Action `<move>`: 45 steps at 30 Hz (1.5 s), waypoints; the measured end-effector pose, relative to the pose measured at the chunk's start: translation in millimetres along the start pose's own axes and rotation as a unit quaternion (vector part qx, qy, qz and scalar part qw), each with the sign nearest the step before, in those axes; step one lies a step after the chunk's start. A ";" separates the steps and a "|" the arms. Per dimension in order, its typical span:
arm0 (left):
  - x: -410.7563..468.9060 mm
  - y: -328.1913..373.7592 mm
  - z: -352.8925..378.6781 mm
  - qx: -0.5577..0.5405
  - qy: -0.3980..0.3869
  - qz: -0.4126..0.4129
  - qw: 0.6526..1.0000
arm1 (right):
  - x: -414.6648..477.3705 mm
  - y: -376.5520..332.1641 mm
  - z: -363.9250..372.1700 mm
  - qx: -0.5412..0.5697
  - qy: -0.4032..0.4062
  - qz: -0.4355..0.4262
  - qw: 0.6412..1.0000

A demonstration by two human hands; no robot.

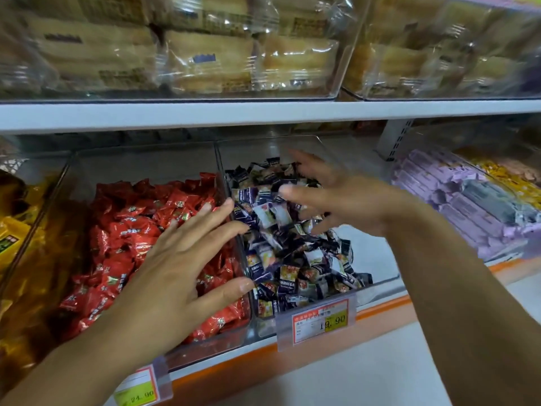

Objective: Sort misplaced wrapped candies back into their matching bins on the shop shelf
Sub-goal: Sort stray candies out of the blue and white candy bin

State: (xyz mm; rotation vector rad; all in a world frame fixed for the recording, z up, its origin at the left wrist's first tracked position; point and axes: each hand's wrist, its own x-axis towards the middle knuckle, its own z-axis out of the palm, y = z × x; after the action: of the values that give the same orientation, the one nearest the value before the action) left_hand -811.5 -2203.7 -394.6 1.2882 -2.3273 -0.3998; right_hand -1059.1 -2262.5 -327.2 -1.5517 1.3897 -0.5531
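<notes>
Shop shelf [263, 117] is being scanned, hands being held splayed, empty: right hand [345, 200] over the dark-candy bin [373, 252], left hand [175, 259] just left of it over red candies [126, 230]; pieces risk being swept across by fingers.

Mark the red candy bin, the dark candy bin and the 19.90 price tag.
red candy bin [210, 344], head view, clear front wall.
dark candy bin [371, 250], head view, bare floor right of the pile.
19.90 price tag [320, 322], head view, middle of the label.
</notes>
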 end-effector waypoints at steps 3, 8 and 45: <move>0.5 -0.7 0.1 0.003 -0.003 -0.001 1.000 | -17.7 6.5 -21.9 -0.045 0.025 0.057 0.997; 1.6 0.8 -2.6 -0.005 -0.008 -0.004 1.000 | -24.2 30.6 -0.8 -0.283 -0.085 0.170 0.940; 4.3 -3.1 -0.6 -0.020 0.015 0.015 1.000 | -5.1 12.7 -18.5 -0.187 0.090 -0.006 0.978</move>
State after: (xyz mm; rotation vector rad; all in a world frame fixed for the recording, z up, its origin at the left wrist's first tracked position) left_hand -810.9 -2209.0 -394.5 1.2317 -2.2985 -0.4116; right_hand -1082.1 -2262.9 -328.5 -1.8442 1.6952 -0.4662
